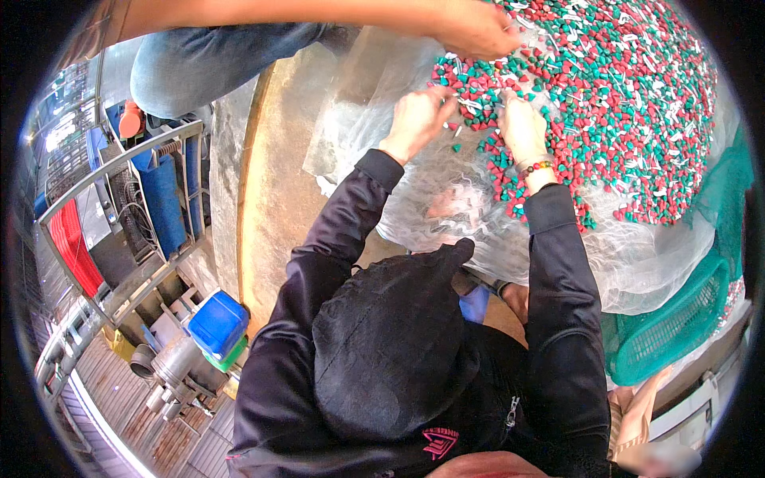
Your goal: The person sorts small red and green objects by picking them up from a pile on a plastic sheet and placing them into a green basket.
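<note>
Small red and green cone-like pieces (629, 131), mixed with short white sticks, cover a translucent white sheet (629, 279). At the near left edge of this spread is my left hand (417, 121), its slightly blurred fingers drawn together in a pinch. My right hand (522, 131), with a beaded bracelet at the wrist, reaches in among the pieces beside it. Its fingertips are pressed together and point down. Whatever lies between the fingers of either hand is too small to make out. A few loose pieces lie on the sheet between my hands.
Another person's hand (482, 33) reaches into the pieces from the upper left, above that person's jeans-covered knee (187, 72). A green mesh basket (669, 323) stands at the right. To the left are a metal frame (123, 171) and a blue container (217, 324).
</note>
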### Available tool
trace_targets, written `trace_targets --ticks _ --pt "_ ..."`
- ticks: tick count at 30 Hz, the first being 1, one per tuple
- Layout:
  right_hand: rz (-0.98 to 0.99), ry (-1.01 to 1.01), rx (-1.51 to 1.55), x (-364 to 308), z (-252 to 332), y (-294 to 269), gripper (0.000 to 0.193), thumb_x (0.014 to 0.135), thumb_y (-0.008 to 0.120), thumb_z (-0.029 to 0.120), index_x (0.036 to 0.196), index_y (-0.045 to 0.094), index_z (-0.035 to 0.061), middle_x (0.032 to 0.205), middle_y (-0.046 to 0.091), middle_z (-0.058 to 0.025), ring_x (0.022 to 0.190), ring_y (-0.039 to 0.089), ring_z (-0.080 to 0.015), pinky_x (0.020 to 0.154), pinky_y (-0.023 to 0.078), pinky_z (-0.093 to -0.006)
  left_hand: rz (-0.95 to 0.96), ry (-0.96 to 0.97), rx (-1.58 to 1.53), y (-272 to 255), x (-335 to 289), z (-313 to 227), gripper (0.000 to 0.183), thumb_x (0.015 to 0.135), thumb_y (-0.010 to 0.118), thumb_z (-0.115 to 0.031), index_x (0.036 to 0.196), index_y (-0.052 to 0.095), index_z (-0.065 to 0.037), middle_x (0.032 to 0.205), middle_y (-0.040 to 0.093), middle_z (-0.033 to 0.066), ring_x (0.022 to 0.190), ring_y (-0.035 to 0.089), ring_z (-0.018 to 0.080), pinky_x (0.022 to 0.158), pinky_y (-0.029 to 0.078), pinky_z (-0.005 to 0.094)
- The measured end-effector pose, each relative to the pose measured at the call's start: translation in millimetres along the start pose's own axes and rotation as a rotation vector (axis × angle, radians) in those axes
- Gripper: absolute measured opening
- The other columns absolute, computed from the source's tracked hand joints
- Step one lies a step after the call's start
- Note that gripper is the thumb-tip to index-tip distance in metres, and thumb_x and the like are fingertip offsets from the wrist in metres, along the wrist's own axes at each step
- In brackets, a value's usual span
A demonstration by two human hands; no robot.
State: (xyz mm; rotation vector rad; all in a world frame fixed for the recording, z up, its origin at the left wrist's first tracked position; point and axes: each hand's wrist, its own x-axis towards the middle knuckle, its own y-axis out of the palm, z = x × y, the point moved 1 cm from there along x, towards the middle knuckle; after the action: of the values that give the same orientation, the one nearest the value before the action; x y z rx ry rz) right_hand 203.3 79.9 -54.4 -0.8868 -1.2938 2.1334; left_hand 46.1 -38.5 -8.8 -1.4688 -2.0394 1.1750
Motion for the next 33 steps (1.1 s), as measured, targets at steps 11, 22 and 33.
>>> trace_targets --ticks 11,22,33 --pt "-0.113 0.369 1.835 -49 -41 -66 0.013 0.083 0.055 0.019 0.079 0.051 0.0069 0.054 0.035 0.0022 0.041 0.031 -0.0074 0.036 0.023 -0.02 0.344 -0.332 -1.41 -45 27 24 0.009 0.079 0.05 -0.014 0.082 0.05 -0.006 0.064 0.043 -0.0011 0.05 0.034 0.0038 0.04 0.023 0.0176" --pt "-0.042 -0.076 0.826 -4 15 -16 0.023 0.087 0.053 0.02 0.089 0.06 -0.0012 0.063 0.059 -0.0099 0.052 0.057 -0.0237 0.045 0.042 -0.0318 0.012 0.074 0.317 5 24 14 0.029 0.079 0.064 -0.037 0.084 0.062 -0.008 0.067 0.063 0.0139 0.067 0.064 0.029 0.061 0.049 0.0406" --pt "-0.078 0.044 0.432 -16 16 -10 0.018 0.081 0.057 0.015 0.091 0.061 0.0015 0.076 0.065 -0.0169 0.074 0.065 -0.0317 0.065 0.05 -0.0398 0.382 -0.337 -1.362 -50 18 10 0.022 0.082 0.055 -0.025 0.079 0.056 -0.003 0.064 0.05 0.0019 0.05 0.043 0.0092 0.041 0.027 0.0197"
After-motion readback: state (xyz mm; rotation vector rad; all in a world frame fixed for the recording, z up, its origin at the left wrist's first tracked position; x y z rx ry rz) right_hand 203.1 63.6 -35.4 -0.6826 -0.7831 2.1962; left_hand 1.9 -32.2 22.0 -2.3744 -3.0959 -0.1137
